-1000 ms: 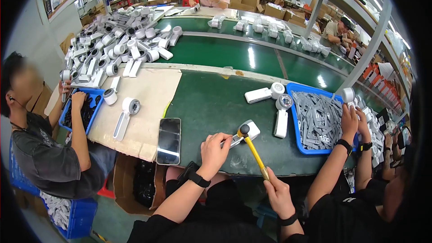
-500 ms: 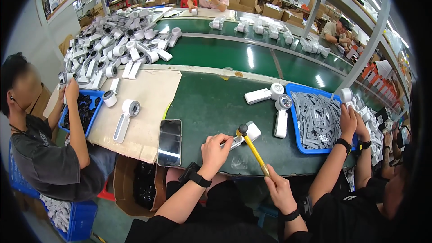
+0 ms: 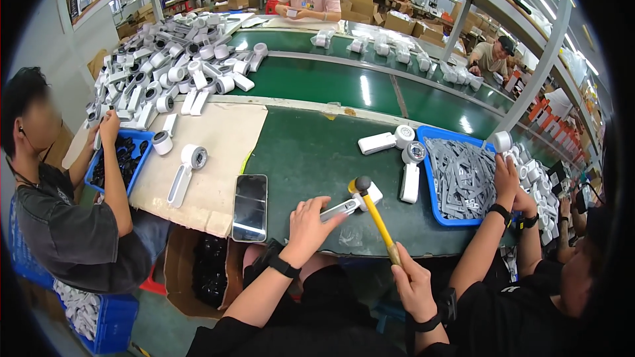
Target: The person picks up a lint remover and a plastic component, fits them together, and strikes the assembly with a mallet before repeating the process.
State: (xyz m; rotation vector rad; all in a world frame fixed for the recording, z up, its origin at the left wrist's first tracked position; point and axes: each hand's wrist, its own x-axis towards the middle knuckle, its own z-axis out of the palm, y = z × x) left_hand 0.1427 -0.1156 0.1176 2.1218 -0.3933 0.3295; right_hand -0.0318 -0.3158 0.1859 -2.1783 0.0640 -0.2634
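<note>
A white handheld fan (image 3: 372, 197) lies on the green tabletop in front of me, its handle with a grey slotted strip pointing toward my left hand (image 3: 308, 226). The fingers of that hand are spread at the handle's end, thumb on the near side, with no firm grip visible. My right hand (image 3: 413, 285) is wrapped round the lower shaft of a small mallet (image 3: 378, 219) with a yellow shaft and a black-and-yellow head. The mallet head covers part of the fan; whether they touch I cannot tell.
A smartphone (image 3: 250, 207) lies left of my left hand. Two white fans (image 3: 410, 182) sit beside a blue tray (image 3: 433, 188) of grey strips. Another fan (image 3: 180, 182) rests on the beige board. Co-workers' arms (image 3: 493, 225) flank the right side; a green conveyor (image 3: 317, 82) runs beyond.
My left hand has shifted slightly left and its fingers have spread, showing more of the fan's handle. The mallet has moved slightly right and down the picture, still in my right hand.
</note>
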